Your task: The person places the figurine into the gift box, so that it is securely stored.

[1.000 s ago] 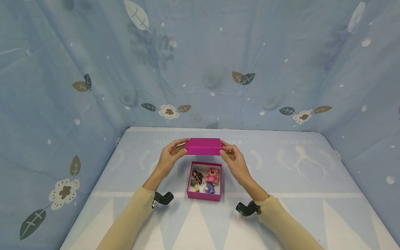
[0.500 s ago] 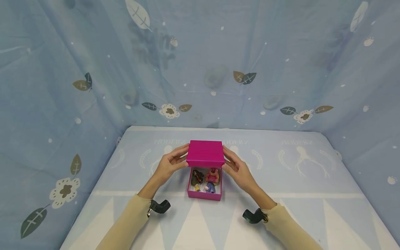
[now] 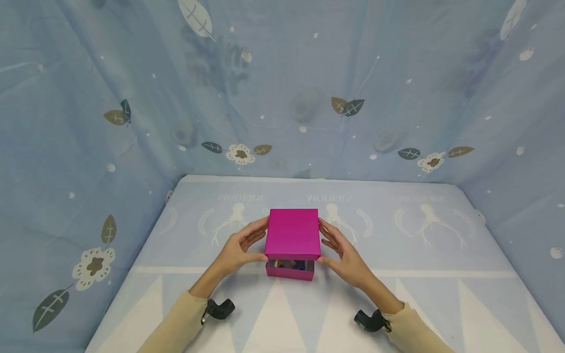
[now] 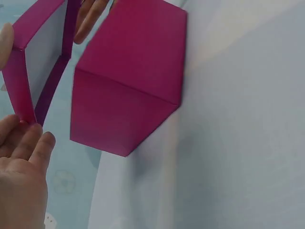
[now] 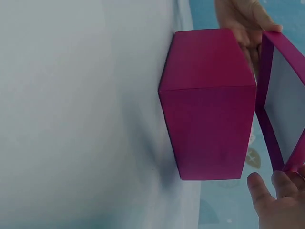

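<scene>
A magenta box lid point(image 3: 293, 233) hangs level, close over the square box point(image 3: 289, 274). My left hand point(image 3: 238, 252) holds its left side, thumb at the near corner and fingers farther back. On the opposite side, my right hand point(image 3: 346, 260) grips the lid the same way. Through the gap at the front shows part of a dark blue figurine point(image 3: 299, 265); the lid hides most of the contents. Both wrist views show a gap between the lid point(image 5: 269, 138) with its pale inside and the upright box point(image 4: 128, 81).
The box stands on a table point(image 3: 419, 294) covered by a pale blue and white patterned cloth. Blue printed curtains point(image 3: 282, 73) rise behind and at both sides. A black wrist camera point(image 3: 220, 309) sits on the left wrist, another point(image 3: 371, 321) on the right.
Both hands have brought the lid down and toward me, from behind the box to over it. It has tilted to level, covering the figurines that showed before.
</scene>
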Available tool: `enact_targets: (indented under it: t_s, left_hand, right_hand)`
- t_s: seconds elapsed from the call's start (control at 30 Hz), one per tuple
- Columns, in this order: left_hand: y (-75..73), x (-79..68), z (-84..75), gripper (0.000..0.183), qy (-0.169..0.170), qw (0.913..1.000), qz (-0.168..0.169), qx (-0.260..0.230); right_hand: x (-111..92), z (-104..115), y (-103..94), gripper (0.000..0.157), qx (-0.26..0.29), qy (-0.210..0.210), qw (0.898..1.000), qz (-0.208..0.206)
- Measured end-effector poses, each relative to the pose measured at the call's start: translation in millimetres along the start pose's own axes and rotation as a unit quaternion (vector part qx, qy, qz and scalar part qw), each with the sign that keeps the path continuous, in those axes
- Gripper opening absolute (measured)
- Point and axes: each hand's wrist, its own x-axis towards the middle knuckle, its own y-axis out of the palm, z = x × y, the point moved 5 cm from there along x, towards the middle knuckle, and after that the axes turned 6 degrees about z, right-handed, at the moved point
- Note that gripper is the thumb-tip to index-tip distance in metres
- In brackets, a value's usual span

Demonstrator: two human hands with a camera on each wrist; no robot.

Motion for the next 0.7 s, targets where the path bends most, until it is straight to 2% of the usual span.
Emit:
enact_targets:
  t_s: [0.07,0.23,0.7]
  left_hand:
    - [1.5,-2.1,0.5,0.084,0.006,0.9998,0.005,0.017]
    - [2.9,-6.4,2.8,0.084,-0.002,0.9991,0.007,0.041]
    - [3.3,-12.3,19.1,0.083,-0.027,0.9993,0.015,0.020]
  right_hand:
    - [-2.2,-0.4,1.1,0.088,-0.013,-0.005,1.000,0.000]
    - [-5.9,-5.2,5.6,0.087,-0.019,-0.015,1.000,0.006]
    - [-12.0,-24.0,12.6,0.090,-0.034,0.006,0.999,0.009]
